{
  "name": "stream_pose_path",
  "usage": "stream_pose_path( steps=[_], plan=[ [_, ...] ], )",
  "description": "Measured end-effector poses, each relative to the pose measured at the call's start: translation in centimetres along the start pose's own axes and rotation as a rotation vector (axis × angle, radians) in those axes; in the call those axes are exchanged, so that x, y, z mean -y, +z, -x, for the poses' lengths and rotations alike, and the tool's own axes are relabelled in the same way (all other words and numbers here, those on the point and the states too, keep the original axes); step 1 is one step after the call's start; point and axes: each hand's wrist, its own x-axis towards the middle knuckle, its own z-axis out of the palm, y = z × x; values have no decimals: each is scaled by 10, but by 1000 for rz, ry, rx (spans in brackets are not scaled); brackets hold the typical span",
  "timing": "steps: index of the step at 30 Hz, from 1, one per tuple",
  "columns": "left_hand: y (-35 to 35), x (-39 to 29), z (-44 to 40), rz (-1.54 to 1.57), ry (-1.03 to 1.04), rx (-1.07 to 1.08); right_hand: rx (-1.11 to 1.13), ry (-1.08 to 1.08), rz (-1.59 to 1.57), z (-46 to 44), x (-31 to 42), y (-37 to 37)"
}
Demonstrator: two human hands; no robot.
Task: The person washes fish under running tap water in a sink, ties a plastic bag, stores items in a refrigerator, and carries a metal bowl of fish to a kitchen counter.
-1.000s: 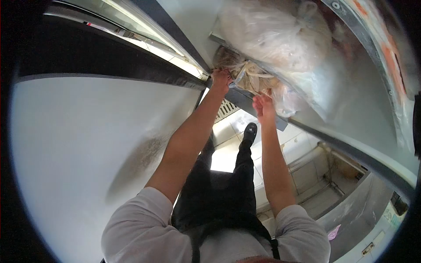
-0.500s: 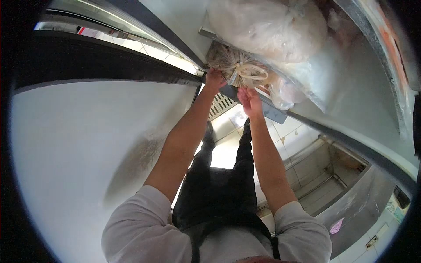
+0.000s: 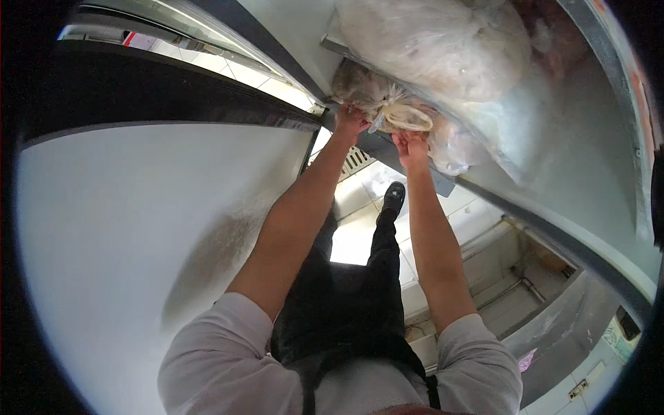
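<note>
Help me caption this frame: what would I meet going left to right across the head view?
White panel → left hand → right hand → lower clear bag → pink patch.

The only view looks steeply down from the person's head — close above the grey sleeves (image 3: 228,328) and both bare arms (image 3: 297,207), facing past the dark trousers (image 3: 339,297) to the floor (image 3: 356,235), with the bags (image 3: 443,48) farther off near the top edge.
</note>
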Motion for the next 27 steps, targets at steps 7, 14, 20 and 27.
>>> stream_pose_path(
  steps=[7, 14, 20, 27],
  plan=[
    [-4, -11, 7, -42, -181, -46, -11, -12, 3, -2, -12, -13],
    [-18, 7, -8, 124, -191, -18, 3, -92, 369, 27, -17, -16],
    [-22, 32, -29, -196, -139, -146, 202, -624, 1085, 43, -13, 39],
    [-26, 22, -14, -31, -77, -112, 106, -455, 869, 37, 16, 82]
  ],
)
